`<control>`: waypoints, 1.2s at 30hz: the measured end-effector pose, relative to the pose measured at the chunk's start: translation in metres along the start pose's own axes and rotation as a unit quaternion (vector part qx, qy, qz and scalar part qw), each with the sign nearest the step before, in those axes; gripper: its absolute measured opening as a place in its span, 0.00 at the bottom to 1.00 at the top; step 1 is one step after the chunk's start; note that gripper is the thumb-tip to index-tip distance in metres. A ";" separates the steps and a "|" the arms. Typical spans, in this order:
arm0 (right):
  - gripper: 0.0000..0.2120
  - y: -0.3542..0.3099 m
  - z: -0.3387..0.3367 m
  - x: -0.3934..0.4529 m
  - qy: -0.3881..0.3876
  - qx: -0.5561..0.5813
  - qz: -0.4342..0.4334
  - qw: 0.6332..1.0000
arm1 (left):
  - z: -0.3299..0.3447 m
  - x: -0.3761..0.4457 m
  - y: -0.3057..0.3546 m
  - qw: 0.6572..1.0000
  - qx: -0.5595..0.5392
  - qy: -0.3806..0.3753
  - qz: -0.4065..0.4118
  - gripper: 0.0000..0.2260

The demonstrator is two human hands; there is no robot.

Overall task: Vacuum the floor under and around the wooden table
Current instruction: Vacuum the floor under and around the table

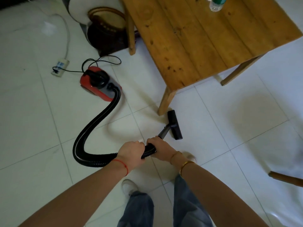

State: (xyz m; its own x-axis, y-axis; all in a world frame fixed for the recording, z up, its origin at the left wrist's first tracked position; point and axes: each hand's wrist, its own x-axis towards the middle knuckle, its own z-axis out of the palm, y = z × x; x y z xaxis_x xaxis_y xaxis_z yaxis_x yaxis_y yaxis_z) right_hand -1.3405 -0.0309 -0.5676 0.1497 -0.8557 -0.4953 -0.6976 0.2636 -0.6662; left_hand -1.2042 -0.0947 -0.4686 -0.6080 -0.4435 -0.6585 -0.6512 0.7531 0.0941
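Vacuum (98,83): one hose (91,128), two hands (131,150) gripping; perhaps two bottles (216,3).

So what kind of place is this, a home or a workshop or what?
Most likely a room in a home. A small wooden table with a water bottle stands on a pale tiled floor, and a red canister vacuum is plugged into a power strip lying on the tiles.

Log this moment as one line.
left hand: grips hose | right hand: grips wand | floor head: on tiles beside table leg | canister: left
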 end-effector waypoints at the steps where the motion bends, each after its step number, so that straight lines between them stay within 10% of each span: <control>1: 0.07 -0.012 0.008 0.002 -0.001 0.002 -0.001 1.000 | 0.004 -0.009 -0.010 1.000 0.002 -0.003 -0.002 0.14; 20: 0.06 -0.150 0.080 0.063 -0.075 -0.018 -0.041 0.996 | 0.047 -0.109 -0.126 0.994 -0.058 0.009 -0.096 0.14; 36: 0.06 -0.136 0.016 0.162 -0.115 -0.099 -0.108 0.982 | 0.003 -0.043 -0.163 0.975 -0.129 0.041 -0.173 0.12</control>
State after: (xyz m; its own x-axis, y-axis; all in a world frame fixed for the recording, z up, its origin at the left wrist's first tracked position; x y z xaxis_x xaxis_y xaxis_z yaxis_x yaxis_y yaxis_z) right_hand -1.2100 -0.1984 -0.5666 0.4487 -0.7524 -0.4823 -0.7510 -0.0248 -0.6599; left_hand -1.0708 -0.1971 -0.4580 -0.3587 -0.6955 -0.6226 -0.9103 0.4082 0.0686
